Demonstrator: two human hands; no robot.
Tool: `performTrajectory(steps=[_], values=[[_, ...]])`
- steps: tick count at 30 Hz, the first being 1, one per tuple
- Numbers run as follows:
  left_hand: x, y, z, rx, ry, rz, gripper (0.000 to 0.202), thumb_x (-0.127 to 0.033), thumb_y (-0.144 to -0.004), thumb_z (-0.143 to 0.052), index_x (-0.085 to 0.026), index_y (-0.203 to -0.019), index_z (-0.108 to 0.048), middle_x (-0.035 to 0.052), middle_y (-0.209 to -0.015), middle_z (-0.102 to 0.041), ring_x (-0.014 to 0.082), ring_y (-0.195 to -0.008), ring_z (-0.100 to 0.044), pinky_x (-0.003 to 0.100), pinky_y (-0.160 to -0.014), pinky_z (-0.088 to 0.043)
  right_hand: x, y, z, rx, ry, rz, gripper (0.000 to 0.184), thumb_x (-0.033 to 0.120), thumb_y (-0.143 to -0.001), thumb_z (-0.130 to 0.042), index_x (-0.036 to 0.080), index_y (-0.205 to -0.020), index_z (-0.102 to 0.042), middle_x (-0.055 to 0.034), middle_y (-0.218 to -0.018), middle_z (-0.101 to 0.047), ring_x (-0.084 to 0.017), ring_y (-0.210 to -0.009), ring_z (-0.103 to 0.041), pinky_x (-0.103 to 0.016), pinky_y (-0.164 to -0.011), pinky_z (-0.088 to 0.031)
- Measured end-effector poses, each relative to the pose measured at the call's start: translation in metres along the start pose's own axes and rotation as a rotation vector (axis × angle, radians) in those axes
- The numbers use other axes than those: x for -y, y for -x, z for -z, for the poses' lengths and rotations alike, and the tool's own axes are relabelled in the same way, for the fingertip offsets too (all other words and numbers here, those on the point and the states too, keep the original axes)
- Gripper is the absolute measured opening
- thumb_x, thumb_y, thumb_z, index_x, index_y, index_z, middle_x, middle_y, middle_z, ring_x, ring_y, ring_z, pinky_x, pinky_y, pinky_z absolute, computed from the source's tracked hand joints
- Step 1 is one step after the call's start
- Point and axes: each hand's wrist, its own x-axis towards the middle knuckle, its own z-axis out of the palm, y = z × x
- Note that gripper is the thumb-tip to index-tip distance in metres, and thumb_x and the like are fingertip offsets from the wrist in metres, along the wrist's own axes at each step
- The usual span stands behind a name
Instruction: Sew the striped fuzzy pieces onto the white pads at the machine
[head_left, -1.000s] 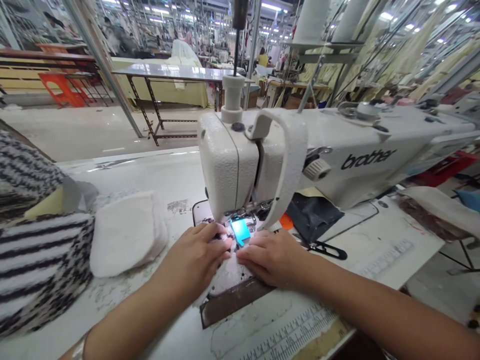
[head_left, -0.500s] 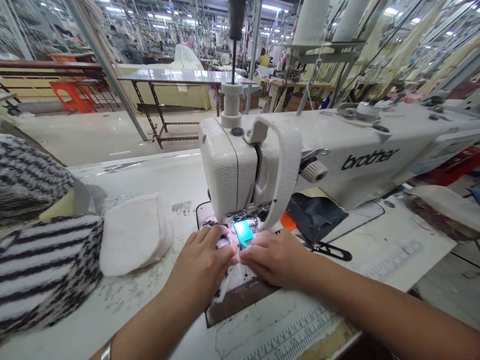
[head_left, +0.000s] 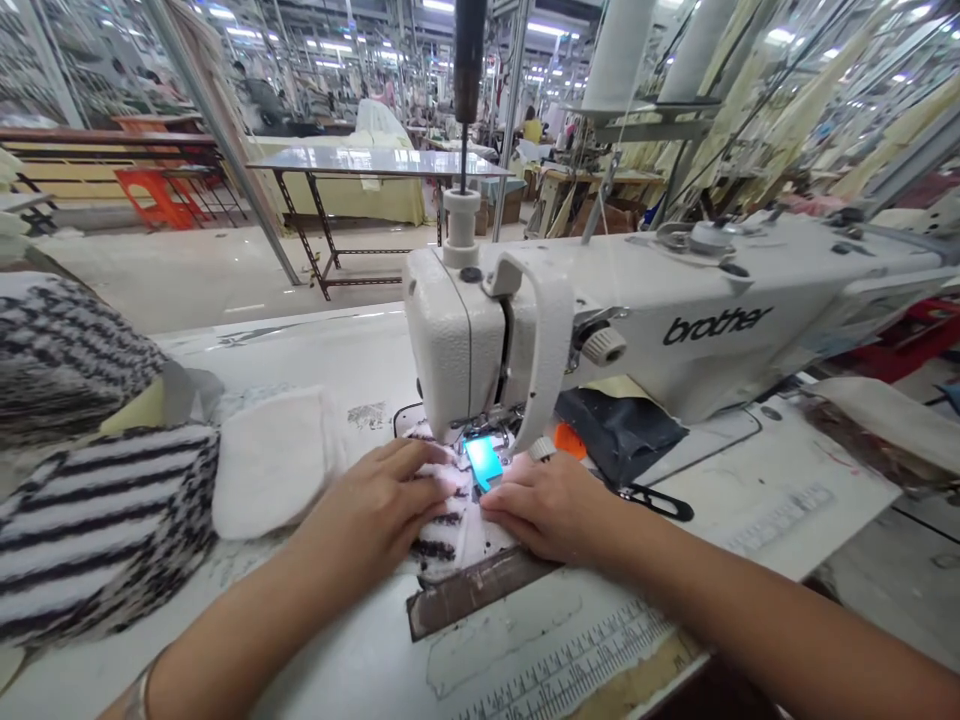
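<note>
Okay, left hand (head_left: 371,492) and right hand (head_left: 553,508) lie flat, fingers open, gripping nothing, pressing striped fabric (head_left: 442,530) between them, its long axis running back under the sewing machine (head_left: 679,345).

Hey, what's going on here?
A person sits at a white Brother sewing machine, with black-and-white striped fabric under the machine's head. Their left hand and right hand press flat on it, one on either side of a small glowing blue patch. On the table to the left lie white padded pieces and a stack of striped fabric. Black thread snips lie to the right.
</note>
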Motion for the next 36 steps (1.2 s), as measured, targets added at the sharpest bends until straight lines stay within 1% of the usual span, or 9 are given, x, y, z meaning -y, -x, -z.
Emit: performTrajectory(steps=[3,7,13,16,19,22,26,28,36], values=[[0.005,0.004,0.006,0.047,0.018,-0.048,0.023,-0.017,-0.088,-0.044,-0.022,-0.092,-0.067,0.005,-0.105,-0.062,0.0204,-0.099,-0.055,0.037,-0.085,-0.049,0.001,0.0,0.003,0.03,-0.024,0.064,0.026,0.026,-0.091,-0.042,0.018,-0.081,-0.064,-0.0012,-0.067,-0.061,-0.015,-0.063,-0.051,-0.028,-0.061,-0.029],[0.001,0.013,-0.002,0.089,0.075,0.005,0.023,-0.019,-0.089,-0.045,-0.022,-0.103,-0.063,0.0048,-0.11,-0.06,0.0189,-0.103,-0.053,0.038,-0.09,-0.047,0.01,-0.002,0.008,0.072,-0.043,0.173,0.021,0.02,-0.086,-0.044,0.018,-0.075,-0.061,0.0019,-0.059,-0.056,-0.014,-0.058,-0.044,-0.03,-0.066,-0.03],[-0.024,0.027,-0.019,0.053,0.045,0.167,0.028,-0.023,-0.09,-0.043,-0.021,-0.113,-0.058,0.0092,-0.113,-0.055,0.0219,-0.103,-0.052,0.043,-0.088,-0.048,0.018,-0.002,0.013,0.009,-0.038,0.222,0.017,0.018,-0.085,-0.044,0.017,-0.078,-0.06,0.0027,-0.058,-0.053,-0.013,-0.056,-0.04,-0.03,-0.062,-0.026],[-0.033,0.025,-0.019,0.054,0.01,0.194,0.028,-0.022,-0.09,-0.04,-0.02,-0.114,-0.056,0.0091,-0.112,-0.056,0.0226,-0.1,-0.052,0.045,-0.087,-0.049,0.019,-0.001,0.011,0.006,-0.018,0.22,0.016,0.019,-0.085,-0.044,0.017,-0.081,-0.059,0.0028,-0.058,-0.053,-0.014,-0.056,-0.041,-0.03,-0.061,-0.026],[-0.034,0.021,-0.016,0.053,0.018,0.197,0.026,-0.02,-0.091,-0.039,-0.017,-0.11,-0.056,0.0084,-0.106,-0.058,0.0222,-0.096,-0.053,0.044,-0.084,-0.049,0.019,-0.001,0.007,-0.008,0.012,0.229,0.016,0.016,-0.082,-0.044,0.017,-0.075,-0.058,0.0029,-0.057,-0.052,-0.013,-0.054,-0.039,-0.03,-0.06,-0.026],[-0.033,0.018,-0.014,0.026,0.011,0.172,0.021,-0.019,-0.09,-0.04,-0.015,-0.101,-0.057,0.0083,-0.099,-0.06,0.0221,-0.092,-0.054,0.042,-0.079,-0.05,0.02,0.0,0.004,-0.033,0.031,0.24,0.015,0.017,-0.08,-0.044,0.017,-0.07,-0.056,0.0029,-0.056,-0.051,-0.013,-0.053,-0.039,-0.03,-0.059,-0.025],[-0.033,0.016,-0.016,-0.112,-0.04,0.06,0.019,-0.015,-0.089,-0.043,-0.015,-0.09,-0.062,0.0073,-0.095,-0.063,0.0206,-0.088,-0.055,0.038,-0.076,-0.05,0.02,0.004,0.0,0.011,0.062,0.239,0.017,0.018,-0.08,-0.043,0.017,-0.066,-0.053,0.0028,-0.055,-0.05,-0.012,-0.053,-0.039,-0.03,-0.058,-0.024],[-0.032,0.015,-0.018,-0.158,-0.071,0.012,0.019,-0.015,-0.088,-0.045,-0.016,-0.091,-0.063,0.0067,-0.095,-0.064,0.0203,-0.086,-0.056,0.037,-0.075,-0.05,0.019,0.006,-0.002,0.019,0.055,0.235,0.017,0.017,-0.08,-0.042,0.017,-0.067,-0.053,0.0032,-0.055,-0.05,-0.012,-0.052,-0.039,-0.03,-0.058,-0.024],[-0.024,0.014,-0.024,-0.121,-0.123,-0.043,0.021,-0.022,-0.089,-0.046,-0.019,-0.097,-0.065,0.0053,-0.095,-0.066,0.0199,-0.084,-0.058,0.036,-0.074,-0.05,0.018,0.009,-0.009,-0.007,0.013,0.213,0.014,0.016,-0.082,-0.044,0.018,-0.073,-0.056,0.0042,-0.055,-0.051,-0.012,-0.052,-0.04,-0.029,-0.058,-0.024]])
